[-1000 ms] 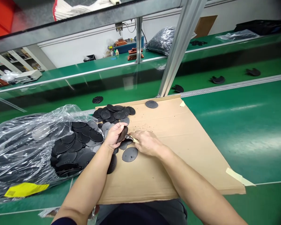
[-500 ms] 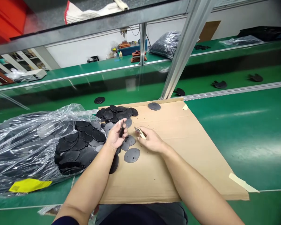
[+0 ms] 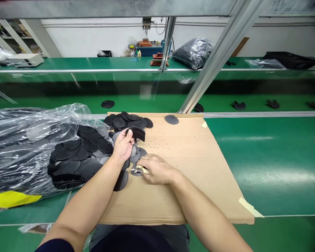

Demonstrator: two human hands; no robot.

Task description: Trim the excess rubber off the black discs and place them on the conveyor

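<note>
My left hand (image 3: pixel 124 146) is closed on black plastic discs (image 3: pixel 138 134), which look like a small stack held tilted, edges towards me. In my right hand (image 3: pixel 157 169) is a pair of nippers (image 3: pixel 138 169) with cream handles, its metal jaws pointing left. The jaws are over a grey disc (image 3: pixel 136 174) lying on the cardboard sheet (image 3: pixel 183 175); I cannot tell whether they touch it. Several loose discs (image 3: pixel 133 154) lie between my hands. Behind my left hand is a heap of black discs (image 3: pixel 128 120). One disc (image 3: pixel 171 119) lies apart at the back of the cardboard.
A clear plastic bag (image 3: pixel 23 140) spilling many black discs stands at the left. Small dark crumbs dot the cardboard. A slanted metal post (image 3: pixel 212 56) rises behind it. Dark parts (image 3: pixel 238 105) sit on the green conveyor belt (image 3: pixel 152 105) beyond.
My right hand has moved down and left with the nippers, to the grey disc at the front. My left hand has turned the held discs. The view has levelled out.
</note>
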